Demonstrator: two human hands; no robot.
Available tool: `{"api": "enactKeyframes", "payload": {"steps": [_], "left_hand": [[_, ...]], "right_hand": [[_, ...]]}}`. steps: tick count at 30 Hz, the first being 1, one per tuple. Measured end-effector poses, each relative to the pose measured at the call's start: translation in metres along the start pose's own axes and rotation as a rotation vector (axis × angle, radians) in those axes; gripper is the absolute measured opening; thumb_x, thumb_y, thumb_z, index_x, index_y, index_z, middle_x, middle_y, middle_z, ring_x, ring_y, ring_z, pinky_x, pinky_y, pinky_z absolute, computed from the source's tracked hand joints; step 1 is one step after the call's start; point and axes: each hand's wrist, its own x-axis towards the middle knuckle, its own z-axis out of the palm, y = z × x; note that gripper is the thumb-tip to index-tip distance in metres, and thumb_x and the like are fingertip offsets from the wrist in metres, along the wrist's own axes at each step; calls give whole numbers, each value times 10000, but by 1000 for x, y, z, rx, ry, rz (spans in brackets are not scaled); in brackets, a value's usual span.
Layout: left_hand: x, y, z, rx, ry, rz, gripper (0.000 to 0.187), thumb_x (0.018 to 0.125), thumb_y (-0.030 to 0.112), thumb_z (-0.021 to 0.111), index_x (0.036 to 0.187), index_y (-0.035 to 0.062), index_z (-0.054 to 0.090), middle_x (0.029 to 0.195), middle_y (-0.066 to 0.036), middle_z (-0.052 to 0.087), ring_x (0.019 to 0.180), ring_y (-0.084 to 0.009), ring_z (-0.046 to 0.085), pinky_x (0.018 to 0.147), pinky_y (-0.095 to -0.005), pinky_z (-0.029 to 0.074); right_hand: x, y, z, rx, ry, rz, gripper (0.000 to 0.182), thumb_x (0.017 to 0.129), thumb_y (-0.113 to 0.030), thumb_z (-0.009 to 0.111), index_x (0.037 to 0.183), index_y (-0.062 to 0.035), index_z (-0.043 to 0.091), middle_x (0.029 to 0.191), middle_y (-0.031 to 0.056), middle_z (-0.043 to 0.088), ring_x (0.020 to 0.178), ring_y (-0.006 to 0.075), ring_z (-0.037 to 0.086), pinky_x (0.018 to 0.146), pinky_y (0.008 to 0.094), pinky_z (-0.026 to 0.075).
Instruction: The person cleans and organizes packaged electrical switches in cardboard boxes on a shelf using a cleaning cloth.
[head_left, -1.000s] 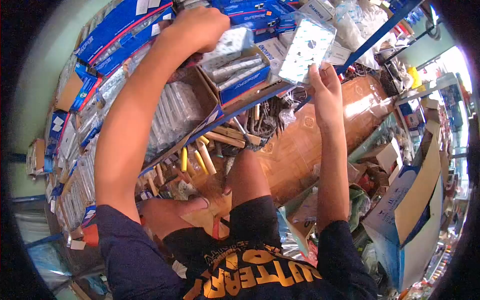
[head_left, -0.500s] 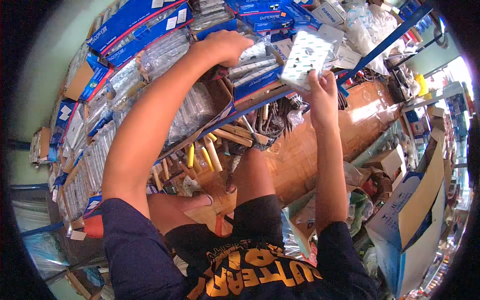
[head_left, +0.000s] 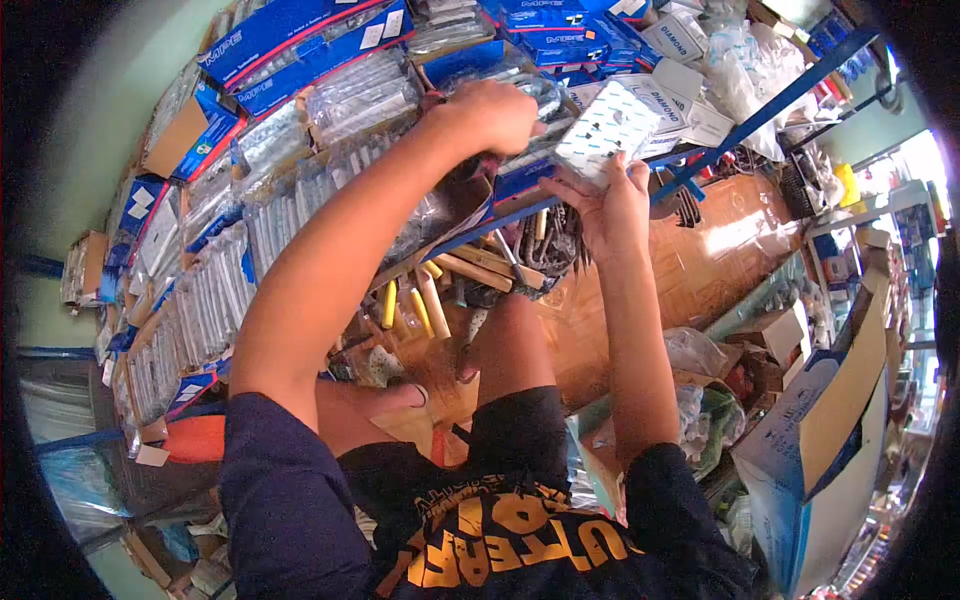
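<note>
My right hand grips the lower end of a white patterned packet and holds it tilted above the shelf edge. My left hand is over the open blue boxes, its fingers bent down among clear plastic packets; what they touch is hidden. Beside my left hand lie more clear packets in an open blue box. Behind the white packet are white boxes marked DIAMOND.
A blue metal bar slants up at the right. Yellow and wooden handles stick out below the shelf. An open cardboard box stands at the lower right, beside the wooden floor. Plastic bags lie at the upper right.
My left hand has moved right, toward the white packet. The packet and my right hand have shifted slightly left and lower, and my right hand's fingers are more spread. The view has shifted slightly.
</note>
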Motion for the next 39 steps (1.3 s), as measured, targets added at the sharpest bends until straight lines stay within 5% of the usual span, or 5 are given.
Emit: {"api": "enactKeyframes", "payload": {"steps": [9, 14, 28, 35, 39], "left_hand": [[27, -16, 2, -3, -42, 142, 593, 717, 500, 671, 1120, 68, 620, 1058, -197, 651, 996, -370, 620, 861, -447, 486], [29, -14, -3, -69, -166, 186, 850, 653, 444, 739, 1373, 97, 448, 1283, -196, 550, 1158, -343, 546, 962, -406, 442], [32, -21, 3, -101, -186, 138, 759, 690, 440, 728, 1362, 180, 489, 1363, -130, 504, 1209, -315, 515, 986, -428, 431], [20, -34, 0, -136, 147, 171, 722, 770, 561, 642, 1320, 107, 523, 1108, -209, 642, 1042, -356, 614, 896, -424, 479], [-48, -68, -55, -229, 469, -121, 513, 858, 503, 591, 910, 2, 688, 758, -175, 673, 717, -299, 656, 702, -392, 495]], "right_hand": [[0, -3, -4, -17, -43, 12, 289, 1014, -236, 373, 1174, -43, 230, 1161, 237, 469, 936, 390, 622, 636, 515, 613], [0, -1, -4, -21, -38, 19, 258, 1017, -226, 367, 1180, -63, 253, 1170, 224, 474, 947, 386, 620, 666, 534, 598], [3, 2, -3, -51, 9, -16, 248, 1027, -202, 317, 1192, -22, 269, 1186, 264, 483, 970, 458, 605, 762, 632, 543], [-17, -4, -32, -105, 15, -43, 244, 1013, -236, 390, 1157, -74, 277, 1182, 194, 461, 975, 360, 598, 752, 558, 571], [-54, -15, -44, -16, 34, -187, 221, 999, -240, 442, 1122, -99, 324, 1222, 173, 446, 1134, 381, 521, 833, 584, 533]]}}
